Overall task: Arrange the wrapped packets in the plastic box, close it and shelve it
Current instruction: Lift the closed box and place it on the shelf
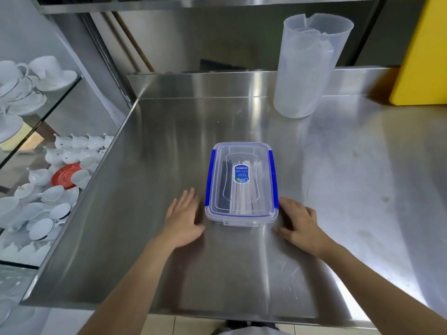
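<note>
Steel table (242, 274) under us carries the clear plastic box (242, 184), lid on, blue side clips down, wrapped packets (244, 201) visible inside, our left hand (183, 220) and right hand (301, 224) open and flat beside it, a translucent jug (307, 66) and yellow board (423, 52) standing well behind.

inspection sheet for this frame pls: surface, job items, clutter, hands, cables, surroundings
Surface: brushed stainless steel counter, scuffed, glare streaks.
Job's things: clear rectangular plastic box with blue side latches, lid on; white wrapped packets and a dark item visible inside.
Clutter: tall translucent plastic jug at back right; yellow panel at far right.
Grippers: left hand flat on the counter left of the box; right hand at its right near corner; neither grips it.
Cables: nothing seen.
Surroundings: white cups and saucers and one red saucer on glass shelves at left.
</note>
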Action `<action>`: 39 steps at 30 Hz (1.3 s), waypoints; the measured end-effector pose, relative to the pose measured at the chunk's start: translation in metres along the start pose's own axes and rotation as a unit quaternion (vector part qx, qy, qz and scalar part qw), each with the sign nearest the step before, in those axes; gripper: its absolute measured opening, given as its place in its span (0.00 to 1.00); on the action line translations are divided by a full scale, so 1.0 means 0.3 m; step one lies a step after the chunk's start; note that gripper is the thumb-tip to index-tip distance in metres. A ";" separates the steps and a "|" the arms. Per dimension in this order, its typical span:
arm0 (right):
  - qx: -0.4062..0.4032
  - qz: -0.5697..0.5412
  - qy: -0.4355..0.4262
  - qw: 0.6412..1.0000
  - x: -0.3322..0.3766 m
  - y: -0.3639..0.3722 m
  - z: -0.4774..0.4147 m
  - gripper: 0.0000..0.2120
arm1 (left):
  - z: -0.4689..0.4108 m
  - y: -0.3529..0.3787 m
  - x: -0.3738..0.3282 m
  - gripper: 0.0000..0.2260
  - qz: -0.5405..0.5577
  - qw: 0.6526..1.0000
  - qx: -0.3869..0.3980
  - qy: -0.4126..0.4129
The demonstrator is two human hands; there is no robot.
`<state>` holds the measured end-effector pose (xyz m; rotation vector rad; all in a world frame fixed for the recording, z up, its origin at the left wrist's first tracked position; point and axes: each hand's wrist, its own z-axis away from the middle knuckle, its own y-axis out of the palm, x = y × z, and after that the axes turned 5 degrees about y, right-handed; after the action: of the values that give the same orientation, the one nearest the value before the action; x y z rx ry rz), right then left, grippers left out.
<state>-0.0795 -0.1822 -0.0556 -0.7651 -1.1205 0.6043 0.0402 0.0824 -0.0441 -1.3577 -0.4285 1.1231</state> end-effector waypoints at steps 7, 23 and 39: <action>-0.040 0.000 -0.034 0.999 0.086 0.074 -0.032 0.35 | 0.016 0.106 -0.107 0.38 0.111 0.991 -0.052 0.044; -0.133 -0.146 -0.118 0.973 0.314 -0.274 -0.296 0.18 | -0.193 -0.312 -0.221 0.21 0.282 0.923 -0.253 0.061; -0.198 -0.212 -0.229 0.929 0.706 -0.979 -0.857 0.31 | -0.783 -1.094 -0.351 0.24 0.369 0.847 -0.338 0.179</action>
<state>0.2472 -0.2587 0.2353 -0.7052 -1.8188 0.1851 0.3066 -0.0758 0.2351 -2.4469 0.0156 1.3358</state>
